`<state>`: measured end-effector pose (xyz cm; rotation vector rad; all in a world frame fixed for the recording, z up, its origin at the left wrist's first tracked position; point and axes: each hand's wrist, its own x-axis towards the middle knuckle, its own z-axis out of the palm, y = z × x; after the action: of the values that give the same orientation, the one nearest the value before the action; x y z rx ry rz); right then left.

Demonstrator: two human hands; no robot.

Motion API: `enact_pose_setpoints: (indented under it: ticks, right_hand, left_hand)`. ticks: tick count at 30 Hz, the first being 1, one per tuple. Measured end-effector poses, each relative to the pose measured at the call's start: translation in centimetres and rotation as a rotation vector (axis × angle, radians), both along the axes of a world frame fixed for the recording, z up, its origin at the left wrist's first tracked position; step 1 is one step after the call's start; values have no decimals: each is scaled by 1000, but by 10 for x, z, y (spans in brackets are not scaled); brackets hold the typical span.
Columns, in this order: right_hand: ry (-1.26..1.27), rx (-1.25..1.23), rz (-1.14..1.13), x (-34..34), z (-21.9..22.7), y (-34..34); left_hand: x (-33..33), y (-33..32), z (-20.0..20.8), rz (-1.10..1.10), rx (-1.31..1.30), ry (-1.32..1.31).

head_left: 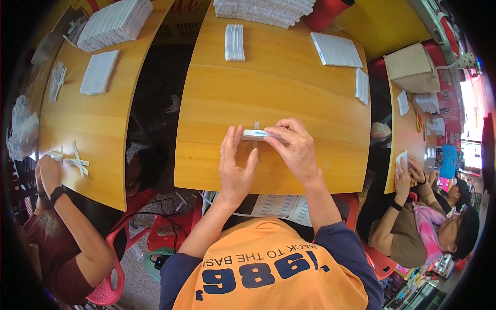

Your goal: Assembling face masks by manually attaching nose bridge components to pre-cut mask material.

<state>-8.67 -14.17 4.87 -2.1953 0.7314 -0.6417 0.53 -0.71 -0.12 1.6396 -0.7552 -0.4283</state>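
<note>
A small white folded packet with blue print on its edge stands over a narrow pale strip near the middle of the wooden table. The strip's ends stick out on the far and near sides of the packet. My right hand pinches the packet's right end between thumb and fingers. At its left end is my left hand, fingers stretched out and thumb apart, with the fingertips beside the packet; whether they touch it I cannot tell.
Large white stacks and smaller bundles sit along the far side, with more bundles at far right and a red container. Co-workers handle white pieces at the left table and right table.
</note>
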Motion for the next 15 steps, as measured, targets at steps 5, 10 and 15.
enact_pose_setpoints:
  ticks: [5, 10, 15]
  right_hand:
    - [22, 9, 9, 0, -5, -2]
    - [44, 5, 25, 0, -4, -4]
    - [45, 22, 31, 0, -2, -4]
  left_hand:
    - [1, 0, -2, -3, 15, -78]
    - [1, 0, -2, 1, 26, -131]
    - [1, -1, 1, 4, 42, -135]
